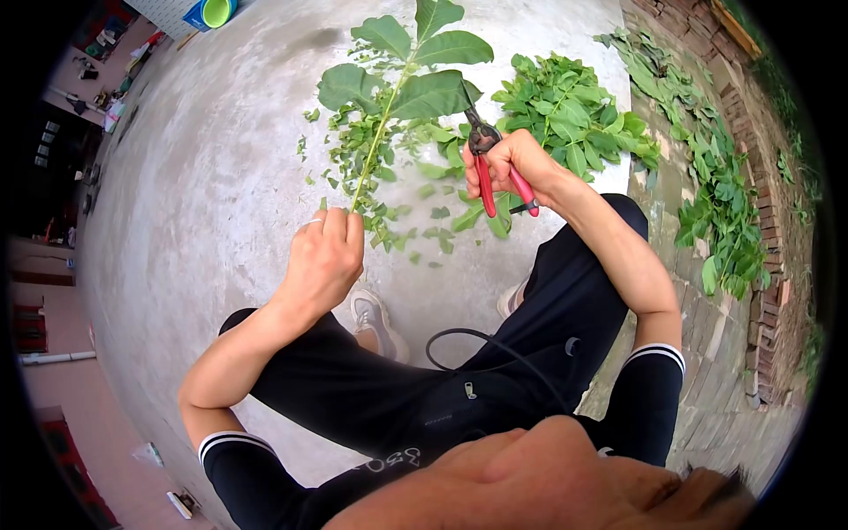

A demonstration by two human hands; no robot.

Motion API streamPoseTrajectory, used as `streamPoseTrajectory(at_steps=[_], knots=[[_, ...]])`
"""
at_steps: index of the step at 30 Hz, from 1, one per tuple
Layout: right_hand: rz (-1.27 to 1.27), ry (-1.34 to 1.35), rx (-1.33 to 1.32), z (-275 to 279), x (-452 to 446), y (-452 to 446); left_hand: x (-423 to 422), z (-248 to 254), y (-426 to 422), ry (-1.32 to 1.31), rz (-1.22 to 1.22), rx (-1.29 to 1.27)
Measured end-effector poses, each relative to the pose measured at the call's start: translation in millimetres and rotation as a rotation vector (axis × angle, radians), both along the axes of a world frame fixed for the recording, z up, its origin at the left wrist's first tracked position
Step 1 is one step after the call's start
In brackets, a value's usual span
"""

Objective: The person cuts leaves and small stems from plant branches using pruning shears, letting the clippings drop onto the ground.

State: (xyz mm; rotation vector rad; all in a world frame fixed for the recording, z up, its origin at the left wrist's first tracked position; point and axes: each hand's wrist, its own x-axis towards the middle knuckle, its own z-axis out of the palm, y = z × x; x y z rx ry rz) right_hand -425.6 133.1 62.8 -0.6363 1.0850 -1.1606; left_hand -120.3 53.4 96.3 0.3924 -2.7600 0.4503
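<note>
My left hand (327,259) is closed around the lower end of a leafy stem (386,121), which stands up and leans a little right, with several broad green leaves. In my right hand (512,166) is a pair of pruning shears (483,141) with red handles. The dark blades point up and meet the edge of the stem's lower right leaf; whether they are closed on it I cannot tell. Beneath the stem, cut leaf pieces (358,146) lie scattered on the concrete floor (203,168).
A pile of leafy branches (574,115) lies beyond my right hand. More cut greenery (720,199) rests along the brick edging (767,230) at the right. A blue and green basin (215,12) stands at the far left. A black cord (495,337) loops over my lap.
</note>
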Motion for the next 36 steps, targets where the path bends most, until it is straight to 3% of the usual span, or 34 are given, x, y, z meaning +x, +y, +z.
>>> streamPoseTrajectory(at_steps=[10,18,21,23,25,29,33,36], knots=[[0.074,0.004,0.131,-10.0,-17.4,0.3,3.5,2.2,-4.3,-0.049,-0.041,-0.056],[-0.090,0.053,0.137,8.6,4.9,3.0,4.8,4.1,-5.8,-0.069,-0.080,-0.018],[-0.002,0.083,0.029,-6.4,-5.6,0.8,4.6,6.2,-5.5,-0.095,-0.132,-0.007],[0.026,-0.046,0.132,-6.2,-18.7,2.6,4.8,5.7,-4.8,-0.095,-0.136,0.006],[-0.026,-0.097,0.235,-1.4,-17.7,3.4,6.3,6.2,-5.7,-0.097,-0.122,0.000],[-0.144,-0.023,0.181,2.1,-7.0,1.3,5.3,5.0,-6.6,-0.058,-0.120,0.024],[-0.004,-0.141,0.264,-6.5,-20.2,1.3,5.2,2.1,-7.6,-0.030,-0.003,0.065],[0.039,-0.066,0.233,-3.3,-12.3,5.7,3.5,2.4,-10.9,0.008,0.071,0.070]])
